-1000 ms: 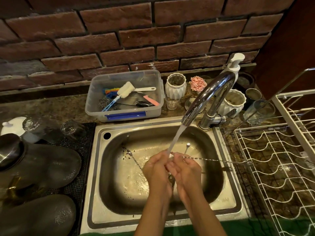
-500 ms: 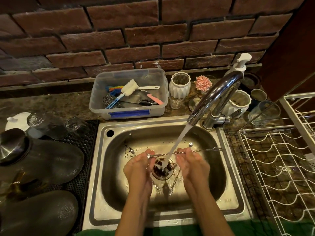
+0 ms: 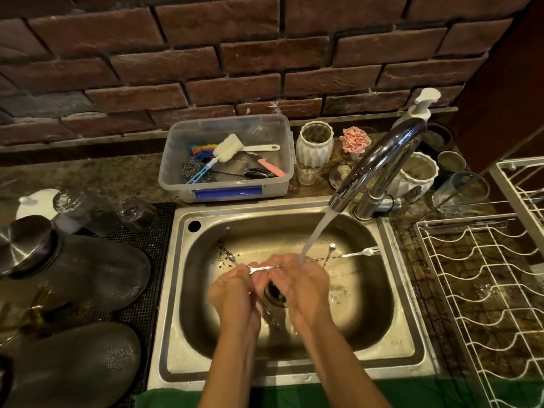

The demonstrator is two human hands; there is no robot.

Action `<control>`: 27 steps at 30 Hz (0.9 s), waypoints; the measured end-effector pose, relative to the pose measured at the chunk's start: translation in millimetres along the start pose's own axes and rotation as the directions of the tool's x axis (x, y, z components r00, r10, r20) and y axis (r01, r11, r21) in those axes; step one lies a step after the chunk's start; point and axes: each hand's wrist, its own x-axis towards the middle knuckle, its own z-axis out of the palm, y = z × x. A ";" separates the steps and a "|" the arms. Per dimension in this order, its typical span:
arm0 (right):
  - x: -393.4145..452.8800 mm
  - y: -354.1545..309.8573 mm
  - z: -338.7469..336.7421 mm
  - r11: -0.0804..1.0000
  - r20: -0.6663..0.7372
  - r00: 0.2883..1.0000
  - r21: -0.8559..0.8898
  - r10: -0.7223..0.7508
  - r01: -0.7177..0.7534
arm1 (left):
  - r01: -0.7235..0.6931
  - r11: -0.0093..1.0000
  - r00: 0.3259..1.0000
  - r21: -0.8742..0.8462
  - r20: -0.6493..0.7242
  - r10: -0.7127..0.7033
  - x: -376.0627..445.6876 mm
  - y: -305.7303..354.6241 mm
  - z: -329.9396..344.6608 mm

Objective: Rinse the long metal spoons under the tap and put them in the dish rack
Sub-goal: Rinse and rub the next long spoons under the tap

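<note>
Both hands are over the drain of the steel sink (image 3: 412, 343). My left hand (image 3: 235, 293) and my right hand (image 3: 303, 287) hold one long twisted metal spoon (image 3: 347, 255) level between them. Its forked end points right, near the sink's right wall. The bowl end shows between my fingers. Water runs from the chrome tap (image 3: 379, 160) onto my right hand and the spoon. Other long spoons lie in the basin: one (image 3: 228, 254) at the back left, one (image 3: 330, 252) behind my right hand, one under my hands by the drain.
The white wire dish rack (image 3: 482, 290) stands right of the sink. A clear plastic tub (image 3: 226, 184) with brushes and scourers sits behind the sink, beside white ribbed cups. Upturned glasses and dark bowls rest on a black mat (image 3: 147, 290) at the left.
My hands came apart along the spoon, then closed in again over the drain. The spoon's forked end now reaches farther right. Water keeps running.
</note>
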 end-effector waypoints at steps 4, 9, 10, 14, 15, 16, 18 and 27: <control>4.4 -14.4 -7.7 0.999 -0.038 0.999 0.041 -0.002 0.004 | -0.007 1.000 0.998 -0.022 -0.066 0.006 13.4 13.9 -18.9; 12.0 -22.8 -15.6 0.994 -0.133 0.991 0.099 -0.028 0.041 | -0.013 1.000 0.995 0.018 -0.100 0.015 26.2 18.3 -33.7; 7.6 -12.5 -9.5 0.999 -0.094 0.995 0.032 -0.029 0.032 | -0.002 1.000 0.995 0.030 -0.099 0.005 22.7 12.0 -31.0; 1.6 3.2 -1.9 0.999 0.039 0.999 -0.037 0.006 -0.004 | 0.015 1.000 0.996 -0.019 -0.087 -0.017 18.0 18.0 -31.1; 5.1 -3.2 -5.7 1.000 -0.004 1.000 -0.013 0.009 -0.009 | 0.002 0.999 0.994 -0.052 -0.107 -0.007 21.8 26.0 -36.8; 9.7 -10.9 -10.5 1.000 -0.062 0.998 0.019 0.008 -0.007 | -0.020 0.997 0.991 -0.077 -0.136 0.009 26.1 33.1 -43.1; 15.2 -20.1 -14.1 0.993 -0.140 0.990 0.119 0.003 0.014 | -0.074 0.995 0.979 -0.063 -0.193 0.061 29.8 40.7 -49.1; 9.6 -17.5 -7.3 0.981 -0.085 0.996 0.195 0.018 -0.002 | -0.089 0.993 0.980 -0.081 -0.183 0.073 30.0 40.1 -54.4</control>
